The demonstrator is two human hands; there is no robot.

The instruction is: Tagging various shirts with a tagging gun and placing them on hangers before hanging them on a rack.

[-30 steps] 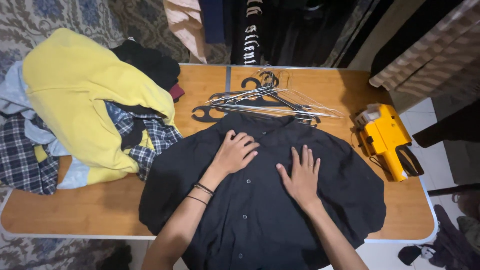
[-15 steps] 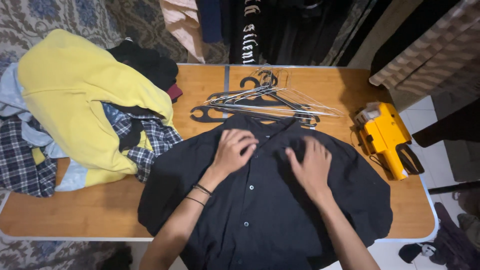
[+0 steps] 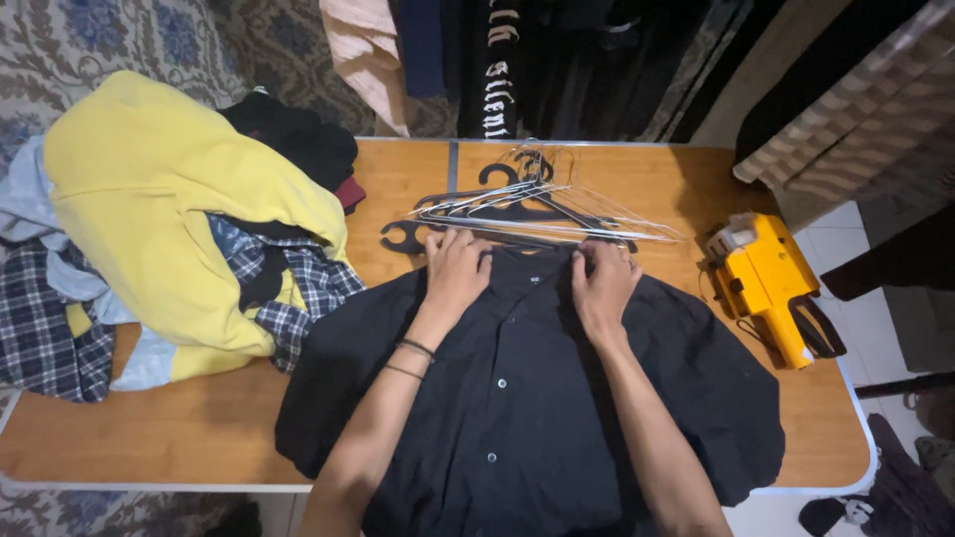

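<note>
Lying face up at the lower centre of the frame, the black shirt (image 3: 527,398) is spread flat on the wooden table (image 3: 199,438), buttoned down its front, with its hem and lower body running off the near table edge. Both hands are at the collar, at the shirt's top edge in the middle of the frame: the left hand (image 3: 456,270) is curled with its fingers bent onto the left side of the collar, and the right hand (image 3: 602,283) is likewise curled on the right side, apparently pinching the cloth, though whether either has a firm hold cannot be told. The step in hand looks like setting or straightening the collar on the laid-out shirt; the next move would seem to call for an even pull from both hands so the collar sits square, with care not to drag the front out of line. Just above the collar, touching or nearly touching it, lies a heap of hangers (image 3: 517,204), black and wire ones tangled together, so there is little room upward. To the right of the shirt's sleeve sits a yellow tool (image 3: 771,288), near the right table edge. The left of the frame is filled by a pile of clothes (image 3: 169,229), a yellow garment over plaid ones, whose edge lies just beside the shirt's left sleeve. Open tabletop shows mainly at the lower left and in a strip at the upper right, beyond the hangers.
</note>
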